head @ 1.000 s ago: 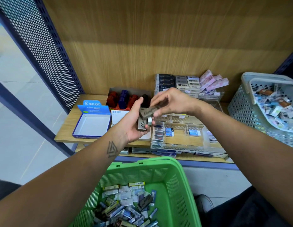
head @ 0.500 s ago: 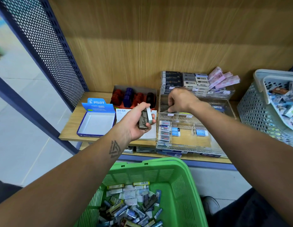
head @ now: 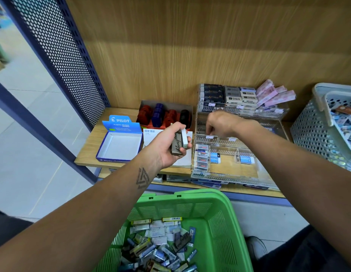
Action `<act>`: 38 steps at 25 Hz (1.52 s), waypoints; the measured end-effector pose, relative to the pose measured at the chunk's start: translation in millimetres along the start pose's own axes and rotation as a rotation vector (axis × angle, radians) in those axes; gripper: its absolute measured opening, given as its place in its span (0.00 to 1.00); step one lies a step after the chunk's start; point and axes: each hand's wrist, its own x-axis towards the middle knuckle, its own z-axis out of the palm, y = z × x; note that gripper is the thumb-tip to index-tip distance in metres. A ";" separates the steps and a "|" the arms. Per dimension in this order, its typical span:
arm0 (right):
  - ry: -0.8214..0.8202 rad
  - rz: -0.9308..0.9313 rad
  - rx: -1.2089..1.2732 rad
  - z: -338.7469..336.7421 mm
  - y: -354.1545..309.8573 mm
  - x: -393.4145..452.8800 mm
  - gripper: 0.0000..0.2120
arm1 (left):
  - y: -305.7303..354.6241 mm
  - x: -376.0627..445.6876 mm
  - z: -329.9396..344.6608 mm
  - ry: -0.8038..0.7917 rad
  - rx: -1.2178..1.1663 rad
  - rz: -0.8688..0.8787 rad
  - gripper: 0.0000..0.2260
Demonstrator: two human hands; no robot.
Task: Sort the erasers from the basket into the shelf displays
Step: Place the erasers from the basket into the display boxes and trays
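My left hand (head: pixel 166 152) hovers over the shelf and grips a grey eraser with script lettering (head: pixel 176 143) together with a white one (head: pixel 184 138). My right hand (head: pixel 221 122) reaches down into the middle tier of the clear acrylic display (head: pixel 229 142). Its fingers are bent and pinched together at a row of the same grey erasers, and the eraser it carries is mostly hidden under them. The green basket (head: pixel 225 213) below my arms holds several loose erasers (head: pixel 159 246).
An open blue Pilot box (head: pixel 119 146) stands at the shelf's left, and a box of red and blue items (head: pixel 164 116) sits behind it. Boxed erasers (head: pixel 229 95) fill the display's top tier. A grey basket (head: pixel 312 134) stands at the right, a perforated panel (head: pixel 68 55) at the left.
My right hand took a grey eraser from my left hand and moved away to the right, down into the display's middle tier. My left hand stayed put with the remaining erasers.
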 end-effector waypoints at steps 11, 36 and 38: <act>0.026 -0.003 -0.083 0.7 -7.7 0.0 0.17 | -0.5 -6.5 -0.9 -0.021 0.002 0.001 0.08; 0.026 -0.428 0.629 -22.2 -23.5 -35.7 0.27 | -9.7 -14.9 8.6 -0.328 -0.244 0.048 0.17; 0.099 -0.434 0.654 -20.2 -21.4 -34.6 0.25 | -7.2 -15.4 10.0 -0.313 -0.281 0.066 0.15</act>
